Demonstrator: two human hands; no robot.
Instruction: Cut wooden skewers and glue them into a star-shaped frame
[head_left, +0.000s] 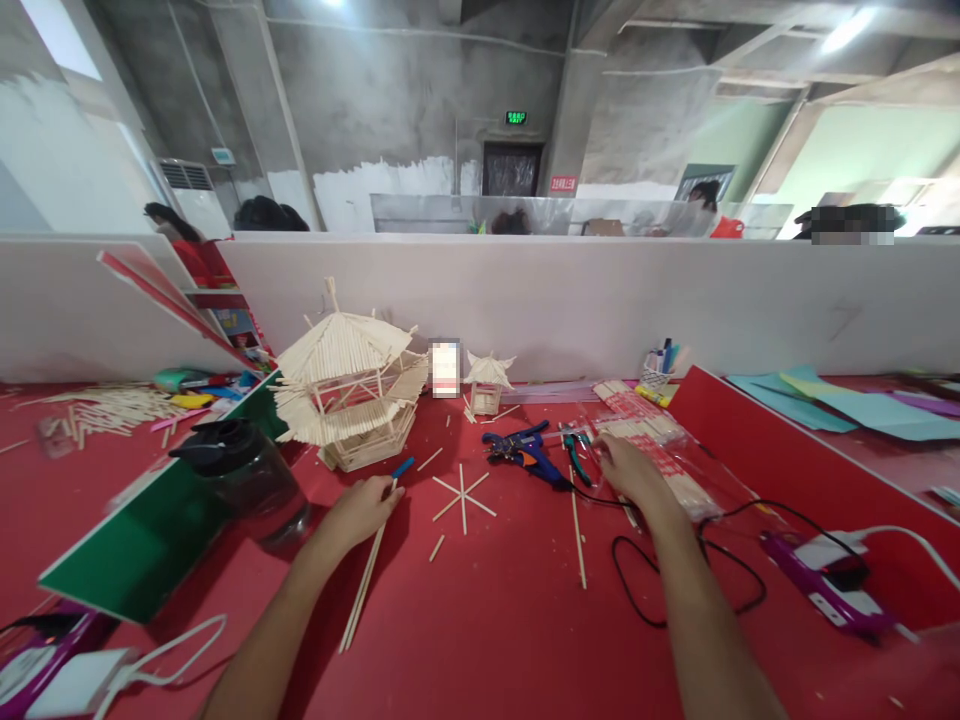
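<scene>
My left hand [365, 508] rests on the red table [495, 620] with its fingers curled round long wooden sticks [364, 585] and a blue-tipped tool [402, 467]. My right hand [628, 468] reaches into a clear bag of wooden sticks [667, 450], fingers bent on it. Between the hands lies a star of crossed sticks [463, 493]. A large stick pavilion model [346, 388] stands behind my left hand. A small stick pavilion [487, 382] stands by the partition.
A blue glue gun [525, 452] and green-handled pliers [577, 455] lie near my right hand, with a black cord [660, 570] looping on the table. A dark bottle [247, 478] and a green board [150, 530] stand at the left. A purple power strip [825, 580] lies at the right.
</scene>
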